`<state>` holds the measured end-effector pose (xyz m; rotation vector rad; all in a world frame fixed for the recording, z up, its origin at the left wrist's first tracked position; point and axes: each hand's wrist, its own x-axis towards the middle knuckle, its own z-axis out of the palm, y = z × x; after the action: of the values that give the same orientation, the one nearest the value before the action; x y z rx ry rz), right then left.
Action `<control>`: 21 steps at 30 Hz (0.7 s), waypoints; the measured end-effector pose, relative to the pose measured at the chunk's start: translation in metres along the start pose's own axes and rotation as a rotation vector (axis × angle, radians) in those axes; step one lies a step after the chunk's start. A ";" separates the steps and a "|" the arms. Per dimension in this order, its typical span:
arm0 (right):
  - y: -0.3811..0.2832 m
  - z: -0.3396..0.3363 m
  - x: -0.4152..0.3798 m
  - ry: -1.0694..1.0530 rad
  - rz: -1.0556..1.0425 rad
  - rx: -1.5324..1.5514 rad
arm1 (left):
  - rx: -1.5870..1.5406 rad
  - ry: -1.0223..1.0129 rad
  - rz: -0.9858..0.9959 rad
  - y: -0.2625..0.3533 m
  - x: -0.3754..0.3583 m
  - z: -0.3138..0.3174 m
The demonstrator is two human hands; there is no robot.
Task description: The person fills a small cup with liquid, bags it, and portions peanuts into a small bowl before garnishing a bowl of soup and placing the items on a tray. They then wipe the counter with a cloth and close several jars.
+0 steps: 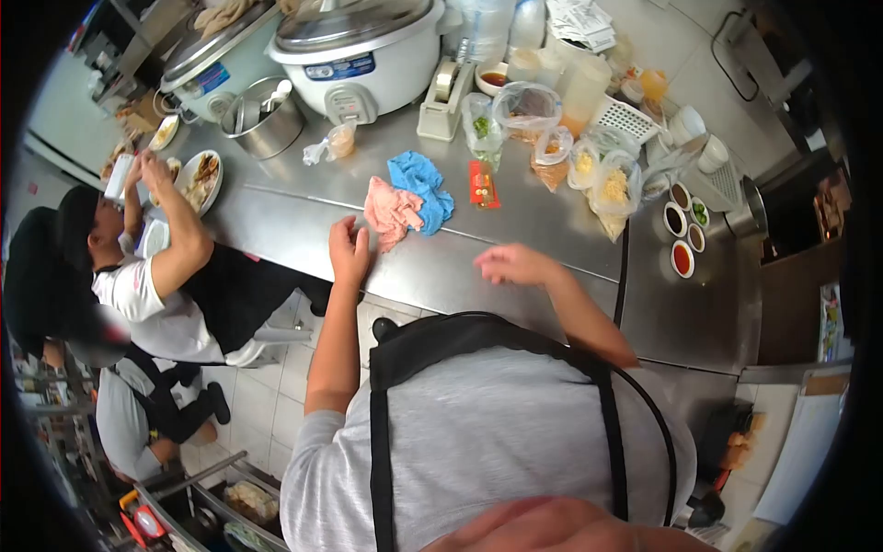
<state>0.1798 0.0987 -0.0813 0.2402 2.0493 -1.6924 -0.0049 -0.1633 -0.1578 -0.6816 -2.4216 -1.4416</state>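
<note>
My left hand (349, 250) is at the front edge of the steel table (303, 221), thumb apart from the fingers, holding nothing. Just beyond it a crumpled pink cloth (390, 212) lies against a blue cloth (424, 190). To the right, my right hand (515, 264) is over the table's front part, its fingers loosely bent and apart with nothing in them. A small red packet (483, 185) lies farther back, between the blue cloth and several plastic bags of chopped food, one a bag of greens (481, 129).
Rice cookers (354, 55), a steel pot (264, 120) and a tape dispenser (445, 101) line the back. Small sauce bowls (682, 258) stand at the right. At the left a person (156, 276) sits by an oval plate (200, 184); another person (138, 414) is behind.
</note>
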 end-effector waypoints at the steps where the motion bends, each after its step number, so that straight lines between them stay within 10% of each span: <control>1: -0.003 -0.011 0.013 0.121 0.028 -0.029 | 0.037 -0.006 0.010 0.001 -0.003 -0.002; 9: -0.021 -0.041 0.092 1.069 0.405 -0.614 | -0.036 0.041 -0.020 -0.007 -0.009 -0.001; 21: 0.024 -0.040 0.073 0.952 0.136 -0.631 | 0.003 -0.019 -0.014 0.006 -0.006 -0.005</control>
<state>0.1160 0.1310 -0.1305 1.0854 3.0016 -0.7925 0.0036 -0.1666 -0.1537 -0.6821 -2.4471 -1.4424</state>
